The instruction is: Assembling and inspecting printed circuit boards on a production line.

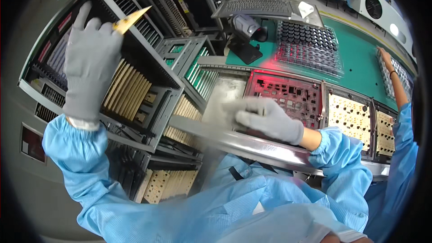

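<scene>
My left hand (92, 56), in a grey knitted glove, is raised at the upper left in front of a slotted rack (148, 42). Its index finger sticks up while the others curl, closed on a yellowish flat board (132, 19) whose pointed corner juts out to the right. Also gloved in grey, my right hand (270, 119) hovers by the left end of the metal rail (265, 148), fingers stretched leftward and thumb apart. Motion smears its fingertips over a pale metal plate (230, 85); I make out nothing held there. Beside it, a fixture tray with dark parts (288, 96) glows under red light.
Cream boards (128, 90) stand in the rack, with more boards (171, 184) below. On the green mat are a scanner (246, 26), a black phone (244, 51) and clear trays of parts (308, 47). At right, another person's hand (385, 58) touches a clear tray (396, 78).
</scene>
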### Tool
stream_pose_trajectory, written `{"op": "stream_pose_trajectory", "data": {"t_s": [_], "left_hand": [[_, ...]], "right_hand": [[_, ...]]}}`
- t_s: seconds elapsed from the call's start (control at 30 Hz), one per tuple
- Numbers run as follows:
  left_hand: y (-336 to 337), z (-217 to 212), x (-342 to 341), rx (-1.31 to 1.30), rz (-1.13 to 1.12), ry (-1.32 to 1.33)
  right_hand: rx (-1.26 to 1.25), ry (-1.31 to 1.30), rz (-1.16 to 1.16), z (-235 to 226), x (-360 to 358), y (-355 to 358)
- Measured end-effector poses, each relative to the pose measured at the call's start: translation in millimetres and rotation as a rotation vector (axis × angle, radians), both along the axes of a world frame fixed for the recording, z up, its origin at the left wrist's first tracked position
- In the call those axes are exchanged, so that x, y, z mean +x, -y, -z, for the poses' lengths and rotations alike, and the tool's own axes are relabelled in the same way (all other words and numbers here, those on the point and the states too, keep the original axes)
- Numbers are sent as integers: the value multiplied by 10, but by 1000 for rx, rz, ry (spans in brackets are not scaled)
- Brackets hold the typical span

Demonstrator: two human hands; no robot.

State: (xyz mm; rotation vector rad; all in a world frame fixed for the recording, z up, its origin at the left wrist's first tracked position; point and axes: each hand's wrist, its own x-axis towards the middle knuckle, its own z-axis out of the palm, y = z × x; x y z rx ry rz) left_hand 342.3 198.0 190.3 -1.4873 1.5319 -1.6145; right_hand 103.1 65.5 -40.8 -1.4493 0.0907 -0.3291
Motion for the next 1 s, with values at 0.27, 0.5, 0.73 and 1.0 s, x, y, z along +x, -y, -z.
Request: {"op": "stream_pose_trajectory", "data": {"t_s": [0.27, 0.5, 0.73, 1.0], "left_hand": [[342, 1311, -680, 378, 717, -354], [634, 2023, -542, 402, 847, -813], [840, 3249, -316, 746, 712, -1162], [921, 3075, -156, 673, 806, -1137]], "right_hand": [[252, 7, 334, 21, 13, -122], [729, 254, 568, 292, -420, 115], [969, 251, 403, 1412, -1210, 840], [554, 345, 571, 684, -614, 997]]}}
